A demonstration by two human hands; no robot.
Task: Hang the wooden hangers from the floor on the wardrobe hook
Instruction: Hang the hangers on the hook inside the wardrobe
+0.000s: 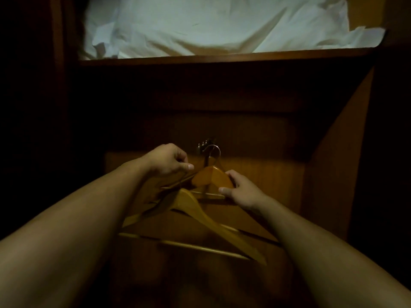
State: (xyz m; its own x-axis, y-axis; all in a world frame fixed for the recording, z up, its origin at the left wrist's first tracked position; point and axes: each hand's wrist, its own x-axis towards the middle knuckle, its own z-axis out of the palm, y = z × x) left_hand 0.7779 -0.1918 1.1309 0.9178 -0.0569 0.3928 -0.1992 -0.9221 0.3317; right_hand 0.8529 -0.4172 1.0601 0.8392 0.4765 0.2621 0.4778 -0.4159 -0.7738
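A metal wardrobe hook (203,146) is fixed to the dark wooden back panel. A wooden hanger (212,177) hangs there by its silver wire loop. My right hand (241,191) grips the right shoulder of that hanger. My left hand (168,160) is closed around the thin neck of a second wooden hanger (195,210), which tilts down toward me. A third hanger, darker, seems to lie behind it, partly hidden.
A wooden shelf (222,56) runs across above the hook, with crumpled white bedding (211,23) piled on it. The wardrobe's right side wall (338,163) slants close beside my right arm. The left side is dark.
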